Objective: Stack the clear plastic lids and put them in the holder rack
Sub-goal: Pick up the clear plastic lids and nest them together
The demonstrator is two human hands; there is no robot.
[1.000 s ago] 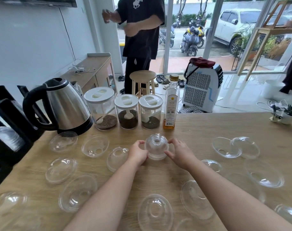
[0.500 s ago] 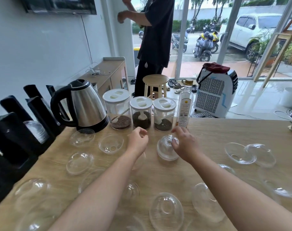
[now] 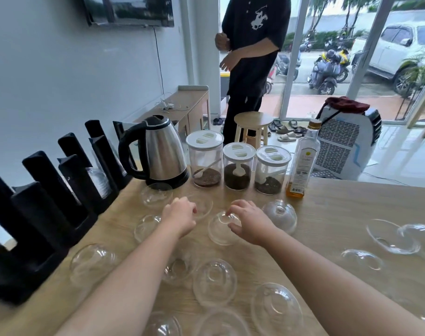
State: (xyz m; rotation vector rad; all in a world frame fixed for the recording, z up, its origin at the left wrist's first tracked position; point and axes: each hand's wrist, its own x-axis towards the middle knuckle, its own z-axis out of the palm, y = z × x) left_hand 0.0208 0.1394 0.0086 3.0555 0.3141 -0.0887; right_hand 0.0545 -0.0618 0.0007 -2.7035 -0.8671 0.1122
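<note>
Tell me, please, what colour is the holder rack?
The holder rack is black; head view.

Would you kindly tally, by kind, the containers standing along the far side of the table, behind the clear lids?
Steel kettle: 1
White-lidded jars: 3
Bottle: 1
Total: 5

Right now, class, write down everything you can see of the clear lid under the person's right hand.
The clear lid is round, thin, see-through plastic, shallow and curved, with a ringed centre. It lies on the wooden table, in front of the middle jar. The right hand covers its right side, with curled fingertips on its far edge and the thumb over it, seemingly pinching it. Which way up it lies is unclear.
</note>
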